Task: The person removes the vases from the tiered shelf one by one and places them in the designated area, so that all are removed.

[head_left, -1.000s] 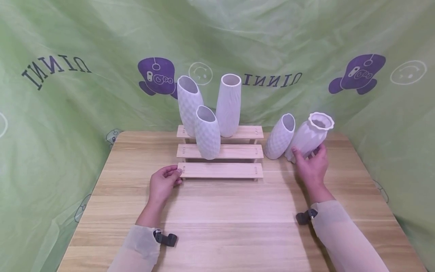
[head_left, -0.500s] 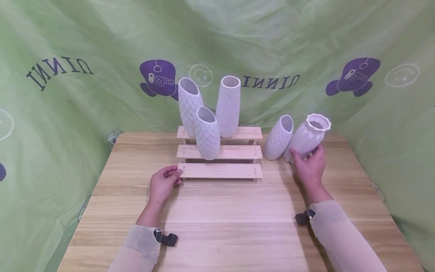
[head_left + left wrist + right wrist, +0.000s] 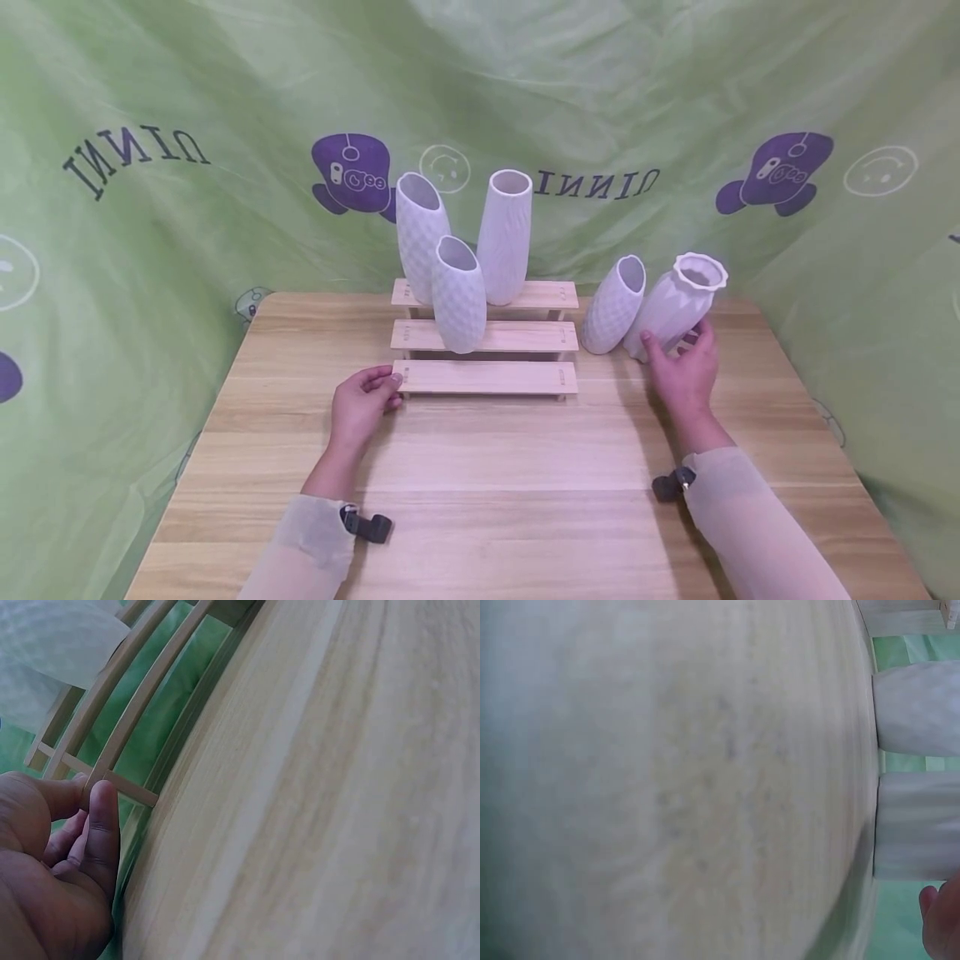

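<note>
My left hand [image 3: 360, 408] pinches the left end of the lowest step of a three-step wooden stand [image 3: 487, 377]; the left wrist view shows thumb and fingers [image 3: 103, 825] on the step's corner. The right hand [image 3: 686, 367] grips the lower part of a white vase with a ruffled rim [image 3: 667, 312], thumb at its left and fingers at its right. In the right wrist view this vase [image 3: 919, 825] stands on the table, partly out of frame. Left of it is a shorter dimpled white vase [image 3: 615, 307].
On the top step stand a dimpled vase [image 3: 422, 242] at the left and a tall ribbed vase [image 3: 506, 242]. Another dimpled vase [image 3: 459, 296] is on the middle step. A green printed cloth [image 3: 600, 83] hangs behind and beside the wooden table [image 3: 510, 500].
The head view has shifted slightly. Both hands keep their holds, and the vases and stand show no clear movement of their own.
</note>
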{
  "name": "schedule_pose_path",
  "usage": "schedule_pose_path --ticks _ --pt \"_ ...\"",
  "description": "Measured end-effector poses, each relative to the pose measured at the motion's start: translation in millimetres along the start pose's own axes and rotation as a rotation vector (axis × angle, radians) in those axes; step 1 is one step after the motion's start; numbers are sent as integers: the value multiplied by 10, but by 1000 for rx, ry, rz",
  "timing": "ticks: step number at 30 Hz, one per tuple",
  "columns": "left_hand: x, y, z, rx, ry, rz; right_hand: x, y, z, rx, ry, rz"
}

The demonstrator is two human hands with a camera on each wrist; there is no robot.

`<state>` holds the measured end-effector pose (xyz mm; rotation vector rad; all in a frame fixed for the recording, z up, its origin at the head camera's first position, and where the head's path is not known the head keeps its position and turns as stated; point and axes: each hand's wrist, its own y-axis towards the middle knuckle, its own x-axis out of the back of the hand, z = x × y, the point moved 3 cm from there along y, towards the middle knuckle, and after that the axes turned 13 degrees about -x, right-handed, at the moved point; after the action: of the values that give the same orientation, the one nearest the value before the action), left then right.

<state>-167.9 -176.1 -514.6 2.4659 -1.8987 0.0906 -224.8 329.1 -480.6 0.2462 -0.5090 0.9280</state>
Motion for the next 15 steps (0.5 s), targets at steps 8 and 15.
schedule_pose_path --ticks 8,15 --pt "1 -12 -36 -9 6 -3 48 -90 35 37 6 -41" --pt "-1 -19 -23 -2 12 -2 70 -152 26 41 14 -77"
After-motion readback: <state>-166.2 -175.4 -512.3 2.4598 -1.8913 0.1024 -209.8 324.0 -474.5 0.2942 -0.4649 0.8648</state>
